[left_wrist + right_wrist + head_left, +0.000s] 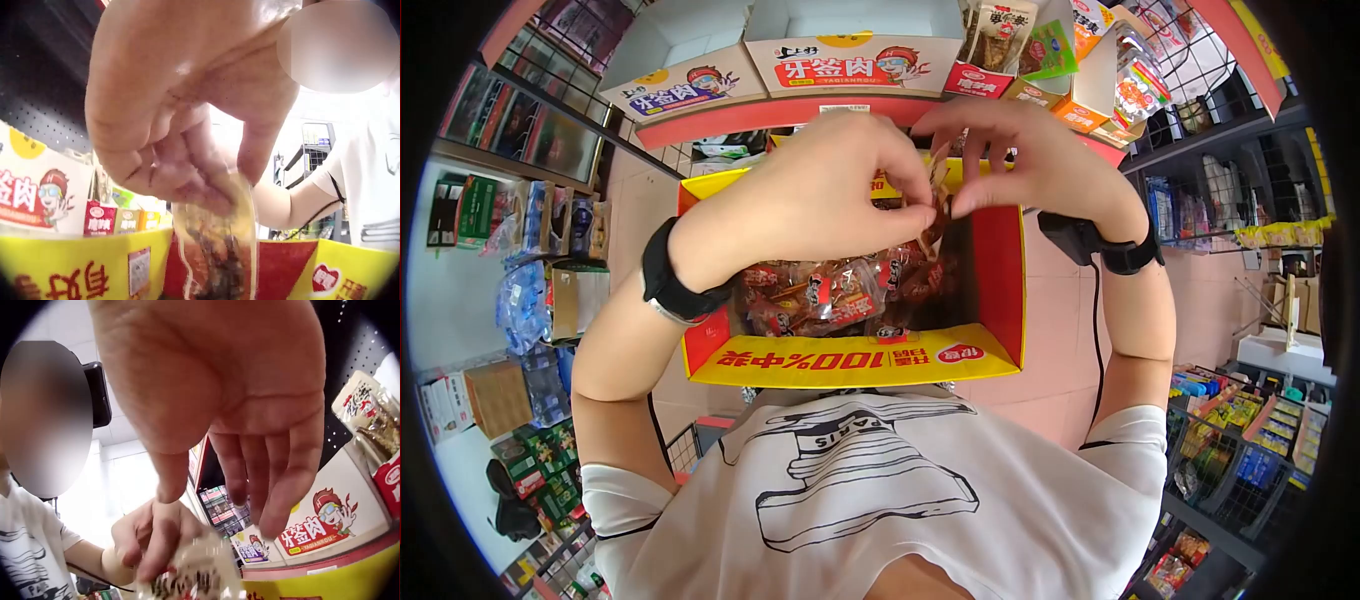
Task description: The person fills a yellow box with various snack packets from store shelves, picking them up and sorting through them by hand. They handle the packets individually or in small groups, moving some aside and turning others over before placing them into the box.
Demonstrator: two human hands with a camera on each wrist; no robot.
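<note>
My left hand point(820, 185) pinches the top end of a snack packet point(219, 250) between thumb and fingers. The packet hangs upright over a yellow-and-red cardboard box point(850, 370); clear plastic shows dark brown food, and the right wrist view shows its pale printed side. To the right, my right hand point(1035, 165) hovers beside the packet with fingers loosely spread and thumb apart, holding nothing. Inside the box lie several small clear snack packets point(830, 290) with red labels, partly hidden under my left hand.
Behind the box, a red-edged shelf point(700, 125) carries two white display cartons point(850, 65) and several snack boxes, including one with upright fish-snack packets point(1000, 35). Wire racks with goods point(1250, 430) stand to the right, and stocked shelves point(550, 220) line the left.
</note>
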